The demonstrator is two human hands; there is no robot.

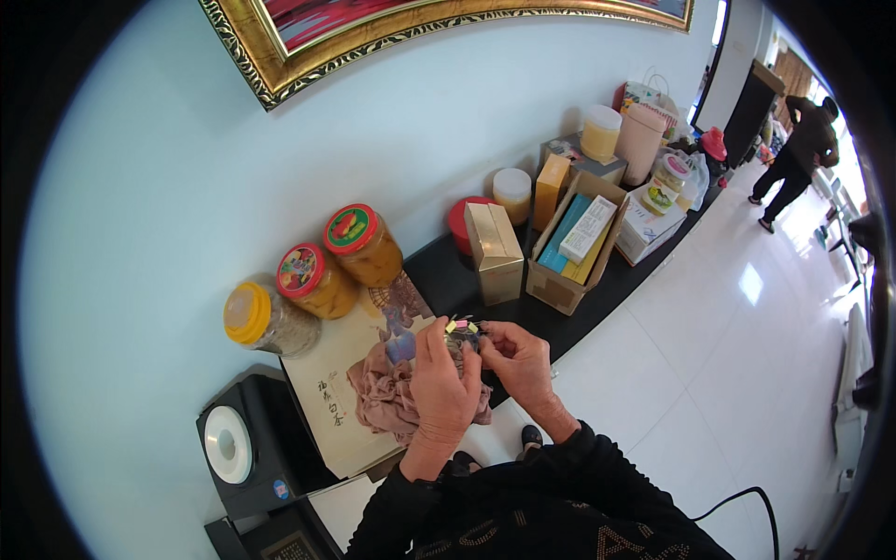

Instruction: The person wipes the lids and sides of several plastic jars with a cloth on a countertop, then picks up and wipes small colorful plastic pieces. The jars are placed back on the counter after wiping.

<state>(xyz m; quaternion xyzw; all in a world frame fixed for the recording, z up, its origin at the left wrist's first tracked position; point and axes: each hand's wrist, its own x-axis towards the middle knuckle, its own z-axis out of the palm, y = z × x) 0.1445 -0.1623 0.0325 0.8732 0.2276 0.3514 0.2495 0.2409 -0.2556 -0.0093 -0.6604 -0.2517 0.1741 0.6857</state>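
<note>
In my left hand [444,385] is a small, dark, partly see-through container [460,340]. Its top shows several small yellow and pink clips [460,325] with thin metal parts. My right hand [521,360] bends its thumb and fingertips against the container's right edge; whether they pinch something there is too small to tell. Below and left of my left hand, a crumpled dusty-pink cloth [381,395] lies on a flat cream box [329,437] that bears writing and a picture. My left hand and wrist hide part of the cloth.
Jars with red lids [350,227] and a yellow-lidded jar [248,311] stand along the wall. A gold carton [500,280] and an open cardboard box [553,290] share the black cabinet top [448,269]. A black device [262,448] sits left. Another person [805,150] stands far right.
</note>
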